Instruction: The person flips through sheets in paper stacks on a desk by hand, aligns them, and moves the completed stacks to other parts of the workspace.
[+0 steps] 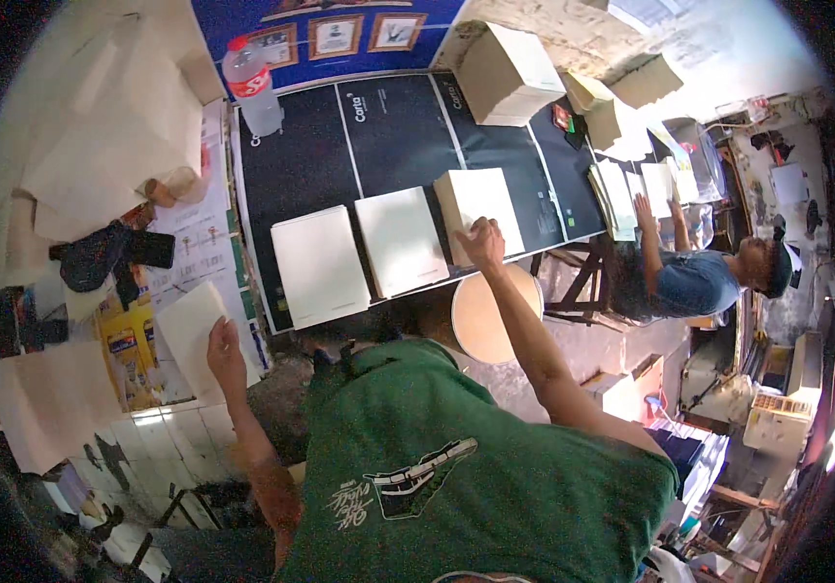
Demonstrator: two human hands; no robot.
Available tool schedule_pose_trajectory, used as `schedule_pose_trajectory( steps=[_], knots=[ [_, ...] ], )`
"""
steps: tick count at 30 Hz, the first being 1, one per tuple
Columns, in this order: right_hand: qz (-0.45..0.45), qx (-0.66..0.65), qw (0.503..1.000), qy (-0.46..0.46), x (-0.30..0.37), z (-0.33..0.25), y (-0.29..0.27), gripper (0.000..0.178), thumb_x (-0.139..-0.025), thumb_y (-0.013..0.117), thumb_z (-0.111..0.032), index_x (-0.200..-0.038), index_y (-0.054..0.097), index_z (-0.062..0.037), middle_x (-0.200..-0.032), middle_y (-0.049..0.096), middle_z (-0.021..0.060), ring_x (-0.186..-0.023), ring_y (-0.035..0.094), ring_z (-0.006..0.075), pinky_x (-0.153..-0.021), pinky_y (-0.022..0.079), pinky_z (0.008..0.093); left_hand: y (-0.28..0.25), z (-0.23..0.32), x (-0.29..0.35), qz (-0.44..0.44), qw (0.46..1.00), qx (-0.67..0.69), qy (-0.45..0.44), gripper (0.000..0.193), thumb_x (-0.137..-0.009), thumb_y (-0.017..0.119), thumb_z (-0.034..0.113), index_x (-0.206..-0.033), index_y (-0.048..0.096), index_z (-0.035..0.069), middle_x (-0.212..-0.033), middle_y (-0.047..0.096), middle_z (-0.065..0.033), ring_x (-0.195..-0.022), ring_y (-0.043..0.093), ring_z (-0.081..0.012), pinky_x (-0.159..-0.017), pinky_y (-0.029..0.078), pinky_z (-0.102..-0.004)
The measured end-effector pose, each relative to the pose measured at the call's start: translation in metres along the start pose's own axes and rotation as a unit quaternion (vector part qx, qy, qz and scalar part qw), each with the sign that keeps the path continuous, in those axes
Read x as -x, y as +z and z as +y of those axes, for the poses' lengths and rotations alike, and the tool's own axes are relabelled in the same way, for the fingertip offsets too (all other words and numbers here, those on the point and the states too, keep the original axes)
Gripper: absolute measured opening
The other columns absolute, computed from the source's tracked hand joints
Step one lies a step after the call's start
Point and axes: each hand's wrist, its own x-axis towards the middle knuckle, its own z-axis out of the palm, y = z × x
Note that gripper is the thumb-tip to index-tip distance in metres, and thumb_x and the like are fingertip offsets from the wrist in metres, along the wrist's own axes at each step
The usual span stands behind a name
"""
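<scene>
presently the right hand [481, 243] rests on the thick paper stack [483, 199], at its near end; fingers bent over the top, and whether they are pinched on any sheet cannot be told. the stack lies under that hand and reaches away beyond it on the dark table [291, 165]. just left of this hand: the middle stack [401, 241], then, further left, the outer stack [320, 267], neither touched. left hand [225, 348]: at the pale sheets [189, 335], well left of the right hand and nearer the body; contact and hold cannot be told.

risks, as judged: a sideways push by the right hand could skew the thick stack if its sheets are loose, and nudge the middle stack close by. a pull toward the body might carry sheets over the table edge near this hand, onto the round pale top [474, 316] below it. the pale sheets could fan out if the left hand drags across them. the bottle [254, 97], beyond the left hand, might tip if a long reach clipped it.
</scene>
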Motion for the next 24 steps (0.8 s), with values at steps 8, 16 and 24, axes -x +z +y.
schedule_pose_trajectory(
  steps=[8, 16, 24],
  knots=[
    [-0.128, -0.129, 0.983, 0.032, -0.02, 0.05, -0.007, 0.046, -0.078, 0.08, -0.037, -0.109, 0.068, -0.0054, -0.107, 0.07, 0.0218, -0.08, 0.071, 0.0362, -0.07, 0.055, 0.0443, 0.054, -0.009, 0.006, -0.064, 0.997, 0.035, 0.025, 0.04, -0.099, 0.063, 0.022, -0.132, 0.058, 0.0, -0.124, 0.063, -0.0123, -0.114, 0.059, -0.0176, -0.099, 0.046, -0.0318],
    [-0.021, -0.058, 0.986, -0.156, -0.009, 0.033, -0.013, 0.053, -0.08, 0.077, -0.027, -0.126, 0.056, -0.0122, -0.106, 0.069, 0.0156, -0.089, 0.068, 0.0388, -0.074, 0.056, 0.0471, 0.068, 0.004, 0.022, -0.039, 0.999, -0.014, 0.035, 0.04, -0.096, 0.066, 0.029, -0.125, 0.063, 0.001, -0.118, 0.066, -0.0121, -0.11, 0.061, -0.0198, -0.099, 0.045, -0.0319],
    [-0.02, -0.098, 0.984, -0.146, -0.011, 0.031, -0.02, 0.037, -0.079, 0.078, -0.03, -0.107, 0.063, -0.0105, -0.096, 0.071, 0.0106, -0.084, 0.068, 0.0358, -0.073, 0.056, 0.0458, 0.059, 0.012, 0.026, -0.06, 0.997, 0.029, -0.027, 0.043, -0.096, 0.066, 0.029, -0.126, 0.061, -0.002, -0.123, 0.065, -0.0135, -0.115, 0.06, -0.0205, -0.102, 0.044, -0.0323]
  ],
)
